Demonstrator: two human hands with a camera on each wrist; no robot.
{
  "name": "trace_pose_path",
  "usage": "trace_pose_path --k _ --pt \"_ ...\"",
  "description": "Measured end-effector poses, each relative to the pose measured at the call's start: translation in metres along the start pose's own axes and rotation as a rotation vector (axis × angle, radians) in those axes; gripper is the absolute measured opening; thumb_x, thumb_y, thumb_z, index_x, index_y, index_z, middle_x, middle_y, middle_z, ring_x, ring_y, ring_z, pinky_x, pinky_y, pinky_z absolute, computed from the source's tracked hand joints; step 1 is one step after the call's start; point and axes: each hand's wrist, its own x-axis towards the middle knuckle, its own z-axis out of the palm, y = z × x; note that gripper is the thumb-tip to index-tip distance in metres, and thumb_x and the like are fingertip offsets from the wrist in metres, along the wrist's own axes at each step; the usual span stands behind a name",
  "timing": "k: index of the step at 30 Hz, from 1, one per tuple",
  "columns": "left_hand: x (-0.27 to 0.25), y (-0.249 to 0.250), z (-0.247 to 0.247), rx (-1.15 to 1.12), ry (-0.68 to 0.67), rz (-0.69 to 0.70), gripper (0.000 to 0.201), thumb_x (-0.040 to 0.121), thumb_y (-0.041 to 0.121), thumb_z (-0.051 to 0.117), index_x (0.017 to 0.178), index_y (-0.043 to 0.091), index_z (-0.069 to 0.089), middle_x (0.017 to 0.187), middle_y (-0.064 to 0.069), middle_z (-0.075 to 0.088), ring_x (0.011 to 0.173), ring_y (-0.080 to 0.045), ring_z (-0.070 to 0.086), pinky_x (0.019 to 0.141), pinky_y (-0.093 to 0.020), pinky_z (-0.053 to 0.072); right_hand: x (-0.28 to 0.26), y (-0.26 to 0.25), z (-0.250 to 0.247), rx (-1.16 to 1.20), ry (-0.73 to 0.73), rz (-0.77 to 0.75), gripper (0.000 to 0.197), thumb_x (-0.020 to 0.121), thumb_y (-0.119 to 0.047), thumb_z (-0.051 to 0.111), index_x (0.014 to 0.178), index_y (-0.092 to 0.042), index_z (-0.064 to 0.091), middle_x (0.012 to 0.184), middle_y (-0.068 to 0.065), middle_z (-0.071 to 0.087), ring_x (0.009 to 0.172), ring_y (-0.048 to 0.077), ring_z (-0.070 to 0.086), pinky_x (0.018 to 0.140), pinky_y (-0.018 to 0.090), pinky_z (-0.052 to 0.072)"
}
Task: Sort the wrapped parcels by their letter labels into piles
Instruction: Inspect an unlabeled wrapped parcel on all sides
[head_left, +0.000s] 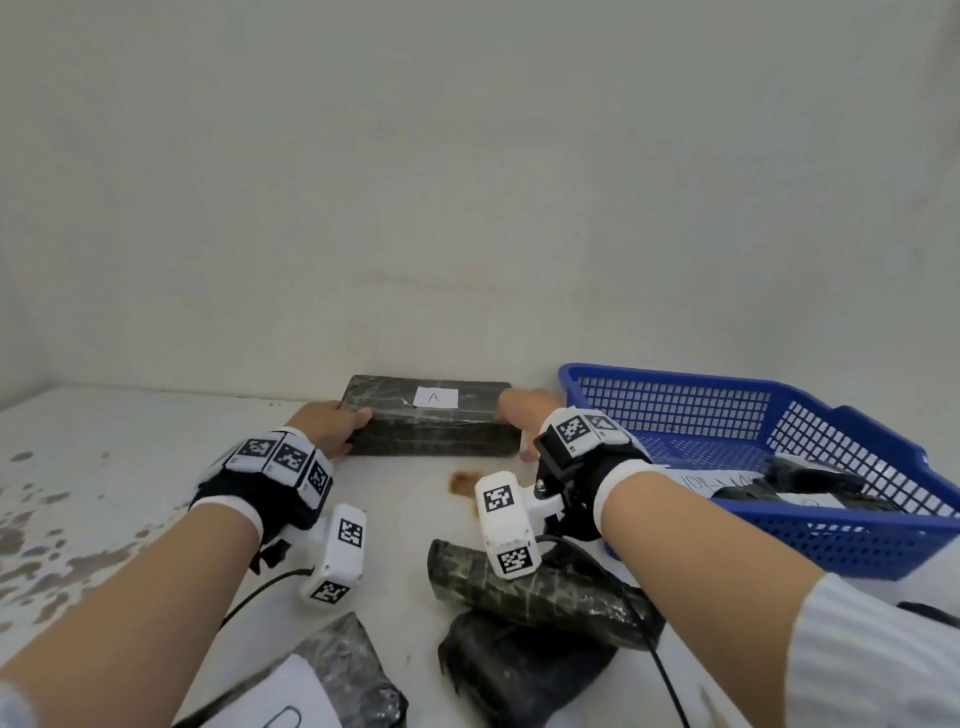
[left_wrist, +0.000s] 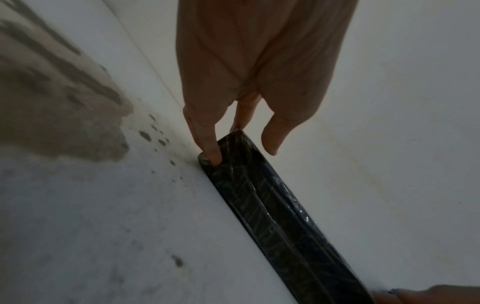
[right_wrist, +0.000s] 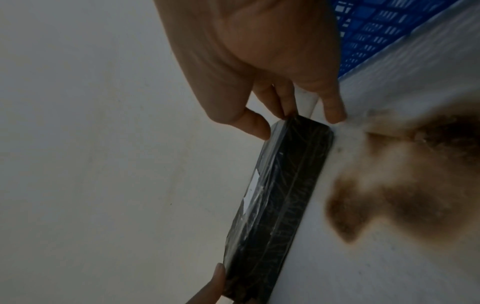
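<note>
Fingers (left_wrist: 211, 142) of the left hand (head_left: 332, 423) are pressed against the left end of the parcel labelled A (head_left: 431, 423), with the thumb over its top edge, so the hand grasps that end. At the opposite end the right hand (head_left: 522, 413) grasps the parcel the same way: in the right wrist view its thumb (right_wrist: 253, 123) lies on the labelled face and other fingertips meet the end edge, while one finger rests on the table beside it. This flat, dark, film-wrapped parcel lies on the white table (head_left: 130, 431) at the far side, close to the wall (head_left: 467, 182), with its white A label (head_left: 435, 397) facing up. Whether its far edge touches the wall cannot be determined. To the right of it stands a blue basket (head_left: 857, 540), which holds at least one more dark parcel (head_left: 810, 486) with a white label too blurred to read. On the near part of the table lie three further dark parcels: a rolled one (head_left: 540, 587) resting on a darker bundle (head_left: 519, 670), and, to the left of these, one at the near edge bearing a large white label (head_left: 280, 696) whose letter is only partly in view. A brown stain (head_left: 464, 483) marks the table just near of the A parcel, and grey blotches (head_left: 47, 535) cover the left side. Both wrists carry white camera units with black-and-white markers.
</note>
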Motion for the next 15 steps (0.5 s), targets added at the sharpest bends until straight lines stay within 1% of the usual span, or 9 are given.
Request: trace_pose_path --k 1,3,6,7,8,10,12,13,15 --pt "0.002 -0.002 0.000 0.018 0.017 0.004 0.038 0.096 0.022 0.059 0.122 -0.006 0.057 0.117 -0.017 0.061 0.106 -0.032 0.058 0.087 -0.036 0.050 0.001 0.000 -0.001 -0.024 -0.024 -0.021 0.028 0.103 0.002 0.038 0.128 0.004 0.052 0.139 0.021 0.054 0.127 0.036 0.055 0.102 0.033 0.041" --pt "0.002 -0.002 -0.002 0.047 0.055 0.009 0.038 0.095 0.026 0.060 0.119 -0.004 0.059 0.113 -0.020 0.062 0.104 -0.035 0.059 0.086 -0.035 0.046 0.007 0.004 0.005 -0.010 0.012 -0.050 0.034 0.103 0.002 0.038 0.134 0.005 0.051 0.139 0.020 0.055 0.127 0.035 0.055 0.103 0.033 0.041" --pt "0.004 -0.004 -0.002 0.009 0.069 -0.027 0.049 0.092 0.030 0.064 0.123 -0.007 0.058 0.129 -0.026 0.058 0.122 -0.041 0.054 0.104 -0.045 0.045 0.008 0.006 0.009 -0.127 0.001 -0.125 0.037 0.104 -0.001 0.037 0.138 0.005 0.049 0.143 0.020 0.052 0.131 0.034 0.052 0.103 0.032 0.040" --pt "0.005 -0.005 -0.001 -0.005 0.058 -0.036 0.050 0.091 0.031 0.065 0.125 -0.005 0.057 0.131 -0.025 0.057 0.123 -0.039 0.054 0.106 -0.046 0.043 0.004 0.006 0.011 -0.115 -0.011 -0.113 0.037 0.104 -0.001 0.036 0.138 0.004 0.050 0.142 0.020 0.053 0.130 0.034 0.052 0.103 0.031 0.040" --pt "0.003 -0.004 -0.001 -0.015 0.038 -0.060 0.052 0.090 0.032 0.066 0.127 -0.003 0.055 0.132 -0.022 0.057 0.123 -0.036 0.054 0.106 -0.045 0.044 0.004 0.006 0.012 -0.170 -0.024 -0.130 0.037 0.104 0.000 0.035 0.138 0.004 0.050 0.142 0.019 0.053 0.130 0.033 0.053 0.102 0.030 0.040" --pt "0.001 -0.005 -0.003 -0.031 -0.009 -0.103 0.066 0.087 0.040 0.069 0.137 0.004 0.046 0.137 -0.014 0.053 0.122 -0.030 0.052 0.106 -0.042 0.044 0.004 0.005 0.012 -0.190 -0.067 -0.132 0.038 0.104 0.000 0.036 0.140 0.005 0.049 0.144 0.019 0.052 0.132 0.033 0.052 0.098 0.028 0.041" --pt "-0.001 -0.007 -0.007 -0.002 -0.026 -0.129 0.084 0.082 0.047 0.072 0.147 0.009 0.034 0.147 -0.011 0.044 0.127 -0.030 0.048 0.108 -0.044 0.042 -0.002 0.004 0.010 -0.245 -0.106 -0.141 0.038 0.103 0.002 0.037 0.138 0.008 0.049 0.143 0.022 0.053 0.131 0.035 0.052 0.091 0.028 0.041" --pt "-0.004 -0.005 -0.010 0.007 -0.019 -0.129 0.088 0.082 0.048 0.071 0.149 0.010 0.029 0.150 -0.012 0.039 0.129 -0.032 0.046 0.108 -0.045 0.042 -0.006 0.004 0.007 -0.241 -0.097 -0.152 0.038 0.103 0.003 0.036 0.138 0.009 0.049 0.142 0.023 0.053 0.130 0.036 0.052 0.092 0.028 0.041" --pt "-0.017 0.002 -0.017 0.036 0.004 -0.141 0.087 0.087 0.044 0.067 0.153 0.013 0.020 0.156 -0.011 0.030 0.132 -0.037 0.042 0.105 -0.049 0.044 -0.017 0.002 -0.001 -0.226 -0.095 -0.120 0.039 0.105 -0.001 0.036 0.142 0.009 0.044 0.147 0.024 0.048 0.135 0.036 0.048 0.106 0.031 0.039"
